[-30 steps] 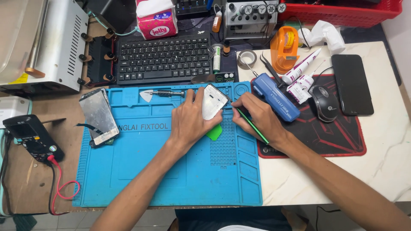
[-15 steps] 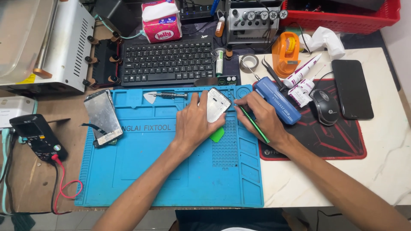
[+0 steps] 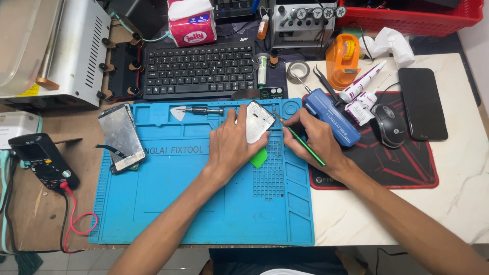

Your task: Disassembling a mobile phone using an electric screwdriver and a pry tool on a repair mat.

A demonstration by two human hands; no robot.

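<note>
Little has moved since the earlier frames: both hands stay at mid-frame on the blue mat (image 3: 168,203), phone frame barely shifted. Left hand (image 3: 232,147) lies over the white phone frame (image 3: 258,121), fingers pressing and gripping its edge. Green pick (image 3: 259,158) peeks out just below that hand. Right hand (image 3: 316,140) grips a green tool (image 3: 304,144), tip at the frame's upper right corner. Left of centre, a detached screen (image 3: 121,136) lies on the mat edge; meter (image 3: 43,160) at far left. Right: blue case (image 3: 331,117), mouse (image 3: 390,125), black phone (image 3: 422,104) on the counter (image 3: 458,173). Top: keyboard (image 3: 199,70), tape dispenser (image 3: 343,60).
</note>
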